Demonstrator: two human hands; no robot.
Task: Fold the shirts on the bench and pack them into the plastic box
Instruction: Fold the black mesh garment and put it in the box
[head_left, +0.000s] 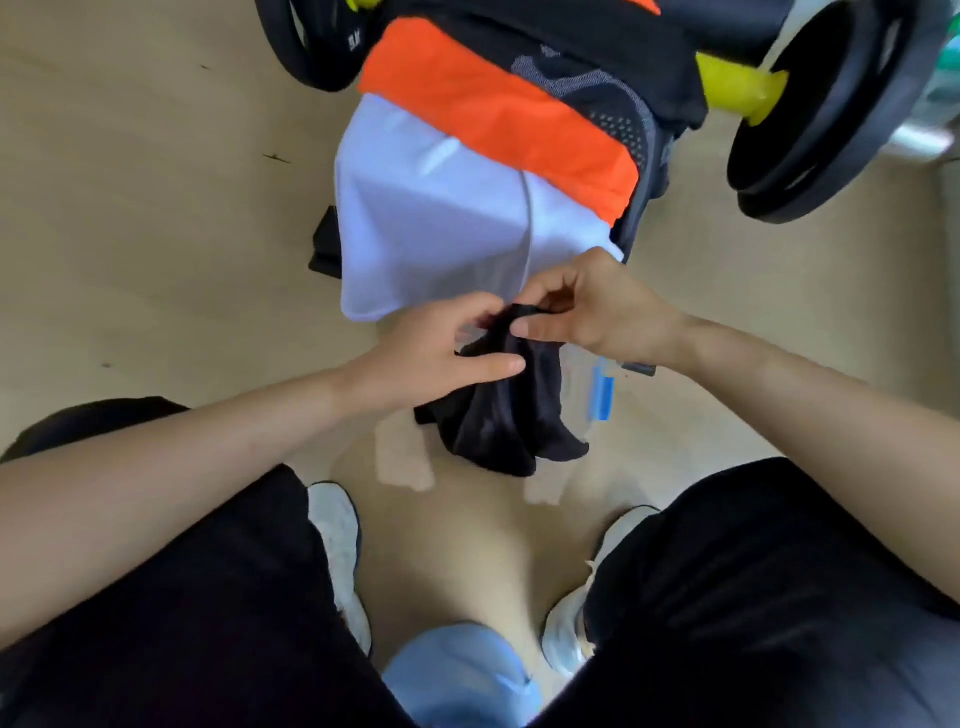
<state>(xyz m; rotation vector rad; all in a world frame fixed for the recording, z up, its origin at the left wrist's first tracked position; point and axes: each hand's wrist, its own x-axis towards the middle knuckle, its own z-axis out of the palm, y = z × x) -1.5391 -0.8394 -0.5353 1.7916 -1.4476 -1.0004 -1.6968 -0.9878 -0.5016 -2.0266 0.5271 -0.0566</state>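
A black shirt (506, 421) hangs bunched in the middle of the head view, over a clear plastic box with a blue latch (601, 397). My left hand (436, 348) and my right hand (597, 306) both pinch its top edge, close together. Beyond them a white shirt (431, 218), an orange shirt (493, 114) and a dark patterned shirt (613, 109) lie overlapping on the bench, which they mostly hide.
Black weight plates stand at the back left (306, 47) and back right (810, 130), with a yellow bar sleeve (737, 88). Beige floor (156, 208) spreads on both sides. My knees and white shoes (340, 545) fill the bottom.
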